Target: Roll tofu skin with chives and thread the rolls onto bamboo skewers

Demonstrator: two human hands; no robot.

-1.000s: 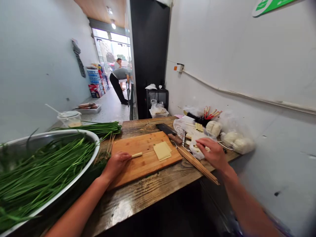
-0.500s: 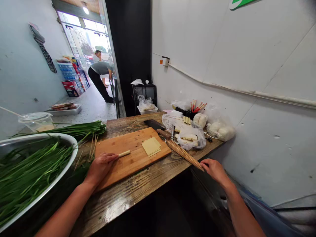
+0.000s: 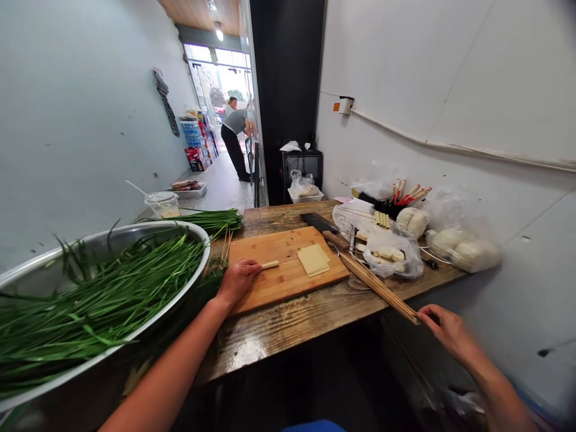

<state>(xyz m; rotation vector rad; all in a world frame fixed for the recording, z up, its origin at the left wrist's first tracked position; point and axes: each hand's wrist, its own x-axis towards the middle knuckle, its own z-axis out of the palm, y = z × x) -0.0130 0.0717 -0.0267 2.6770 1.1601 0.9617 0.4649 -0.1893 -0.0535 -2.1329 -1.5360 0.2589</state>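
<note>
My left hand (image 3: 238, 281) is closed round one end of a pale rolled tofu sheet (image 3: 270, 264), low over the wooden cutting board (image 3: 265, 241). To the right of the roll lies a small stack of flat yellowish tofu sheets (image 3: 312, 261). My right hand (image 3: 443, 329) pinches at the near tips of a bundle of bamboo skewers (image 3: 378, 285), which stick out past the table's front edge. How many skewers the fingertips grip cannot be made out. A cleaver (image 3: 318, 222) with a wooden handle rests behind the board, near the skewers' far ends.
A large metal basin (image 3: 204, 255) of green chives (image 3: 135, 288) stands at left, more chives (image 3: 216, 221) behind it. Plastic bags with pale food (image 3: 389, 252), white bundles (image 3: 463, 246) and red-tipped sticks (image 3: 409, 193) crowd the right. Two people (image 3: 234, 138) are by the far doorway.
My view has turned left, so everything sits further right and more of the basin shows. Both hands keep about the same places at the roll and the skewer tips.
</note>
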